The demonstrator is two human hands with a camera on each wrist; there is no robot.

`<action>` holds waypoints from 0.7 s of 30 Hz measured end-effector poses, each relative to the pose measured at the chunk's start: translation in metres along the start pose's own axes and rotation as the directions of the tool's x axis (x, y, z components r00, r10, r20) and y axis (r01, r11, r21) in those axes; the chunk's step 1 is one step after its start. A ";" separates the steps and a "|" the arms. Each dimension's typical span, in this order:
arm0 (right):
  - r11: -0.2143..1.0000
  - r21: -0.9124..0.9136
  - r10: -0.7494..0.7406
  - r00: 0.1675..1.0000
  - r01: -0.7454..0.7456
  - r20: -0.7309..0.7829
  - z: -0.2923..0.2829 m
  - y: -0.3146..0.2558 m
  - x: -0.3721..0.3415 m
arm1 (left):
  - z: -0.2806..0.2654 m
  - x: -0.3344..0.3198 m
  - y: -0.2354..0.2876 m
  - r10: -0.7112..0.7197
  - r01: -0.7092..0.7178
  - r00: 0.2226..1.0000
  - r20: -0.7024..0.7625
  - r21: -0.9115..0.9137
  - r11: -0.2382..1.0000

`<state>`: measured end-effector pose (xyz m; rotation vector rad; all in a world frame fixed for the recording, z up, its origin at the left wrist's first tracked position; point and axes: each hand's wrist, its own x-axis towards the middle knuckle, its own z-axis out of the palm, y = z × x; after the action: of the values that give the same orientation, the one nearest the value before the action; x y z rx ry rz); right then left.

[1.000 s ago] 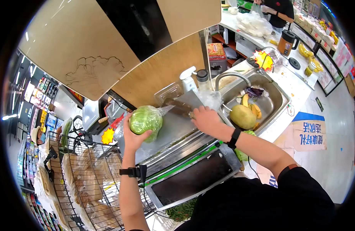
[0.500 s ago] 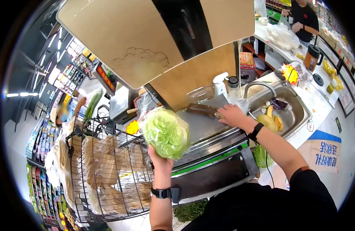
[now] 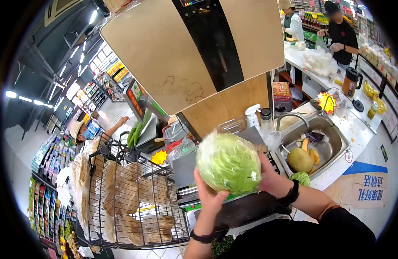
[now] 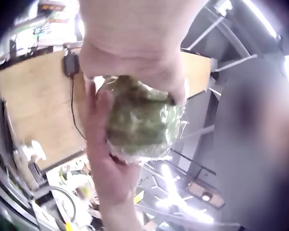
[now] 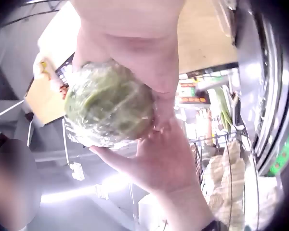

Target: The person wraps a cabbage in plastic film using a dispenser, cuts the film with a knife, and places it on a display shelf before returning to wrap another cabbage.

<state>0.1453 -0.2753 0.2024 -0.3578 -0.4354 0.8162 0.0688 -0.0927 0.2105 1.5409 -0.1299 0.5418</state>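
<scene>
A round green cabbage (image 3: 229, 164) in clear plastic film is held up between both hands, in front of the steel counter. My left hand (image 3: 209, 194) grips it from the lower left, thumb across its near side. On the other side, my right hand (image 3: 272, 177) holds it, fingers partly hidden behind it. In the left wrist view the film on the cabbage (image 4: 139, 120) shines, and in the right wrist view pale leaf veins show on the cabbage (image 5: 111, 103). Behind it, a knife's handle (image 3: 261, 147) lies on the counter, its blade mostly hidden.
To the right, a sink (image 3: 337, 149) holds a yellowish melon (image 3: 300, 160) and peelings. A wire cart (image 3: 138, 203) with packed dry goods stands at the left. A spray bottle (image 3: 252, 115) stands behind the counter. Other people are at the far left and far right.
The right hand has let go of the knife and come to the cabbage. My left hand has lifted the cabbage off the counter and brought it to the middle. The head view has turned left.
</scene>
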 end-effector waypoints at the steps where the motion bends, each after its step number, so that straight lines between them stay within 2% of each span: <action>1: 0.998 -0.061 -0.013 1.000 0.011 -0.025 -0.004 -0.007 -0.007 | -0.007 0.001 0.011 0.139 -0.159 0.985 0.100 0.234 0.959; 2: 0.984 -0.168 -0.059 0.998 0.053 -0.031 -0.006 -0.009 -0.012 | -0.006 0.002 0.026 0.151 -0.163 0.984 0.089 0.145 0.976; 3: 0.959 -0.267 -0.106 0.994 0.092 -0.037 -0.008 -0.007 -0.017 | -0.004 0.002 0.039 0.207 -0.214 0.977 0.058 0.149 0.965; 5: 0.877 -0.456 -0.189 0.981 0.152 -0.036 -0.010 -0.003 -0.025 | 0.009 -0.001 0.058 0.190 -0.194 0.981 0.050 0.092 0.977; 7: 0.781 -0.603 -0.241 0.969 0.163 -0.050 0.011 -0.002 -0.030 | -0.006 0.000 0.064 0.210 -0.291 0.948 0.239 0.381 0.878; 9: 0.699 -0.692 -0.299 0.953 0.179 -0.056 0.020 -0.008 -0.032 | -0.012 0.000 0.062 0.223 -0.369 0.917 0.332 0.489 0.790; 11: 0.533 -0.824 -0.301 0.953 0.192 0.027 0.031 -0.019 -0.037 | -0.009 -0.008 0.053 0.261 -0.382 0.917 0.301 0.477 0.792; 12: 0.423 -0.885 -0.291 0.954 0.192 0.068 0.042 -0.024 -0.038 | 0.009 -0.014 0.051 0.131 -0.141 0.989 0.067 0.167 0.976; 13: 0.308 -0.931 -0.274 0.955 0.196 0.111 0.052 -0.027 -0.039 | 0.014 -0.014 0.049 0.120 -0.121 0.993 -0.014 -0.042 0.992; 14: 0.192 -0.958 -0.270 0.950 0.214 0.158 0.060 -0.027 -0.040 | 0.015 -0.017 0.045 0.026 -0.030 0.999 -0.026 -0.186 0.982; 15: 0.178 -0.950 -0.304 0.933 0.256 0.194 0.063 -0.025 -0.040 | 0.015 -0.018 0.040 -0.065 0.054 0.998 -0.025 -0.327 0.943; 17: 0.141 -0.931 -0.370 0.890 0.338 0.267 0.067 -0.021 -0.040 | 0.010 -0.027 0.026 -0.247 0.210 0.969 -0.018 -0.468 0.859; 18: 0.099 -0.921 -0.341 0.883 0.376 0.323 0.069 -0.023 -0.040 | 0.009 -0.031 0.023 -0.338 0.283 0.941 -0.005 -0.532 0.798; 21: 0.014 -0.904 -0.272 0.872 0.427 0.407 0.051 -0.023 -0.044 | 0.010 -0.036 0.032 -0.427 0.332 0.904 0.002 -0.635 0.698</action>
<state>0.1071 -0.3157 0.2464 -1.4531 -1.1604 -0.1530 0.0263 -0.1136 0.2256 0.8273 0.1216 0.2308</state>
